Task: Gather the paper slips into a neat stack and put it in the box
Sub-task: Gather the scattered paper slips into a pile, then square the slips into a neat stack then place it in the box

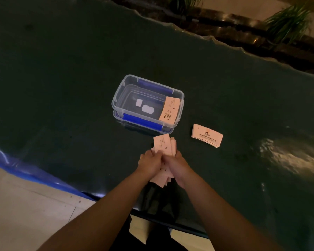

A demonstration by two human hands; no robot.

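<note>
Both hands hold one uneven bundle of pale pink paper slips (pixel 163 144) just above the dark table. My left hand (pixel 150 163) grips its left side and my right hand (pixel 176 166) its right side. Slip ends stick out unevenly beyond the fingers and below the wrists. The clear plastic box (pixel 116 98) with blue latches stands open a little beyond the hands. A stack of pink slips (pixel 170 110) leans inside the box at its right end. Another neat stack of slips (pixel 207 135) lies on the table to the right of the box.
The dark glossy table (pixel 62 87) has a wavy far edge and a blue-lit near-left edge (pixel 25 171). Two small white labels (pixel 145 106) show on the box floor. Potted plants (pixel 286 20) stand beyond the table. Pale floor tiles (pixel 25 214) lie at lower left.
</note>
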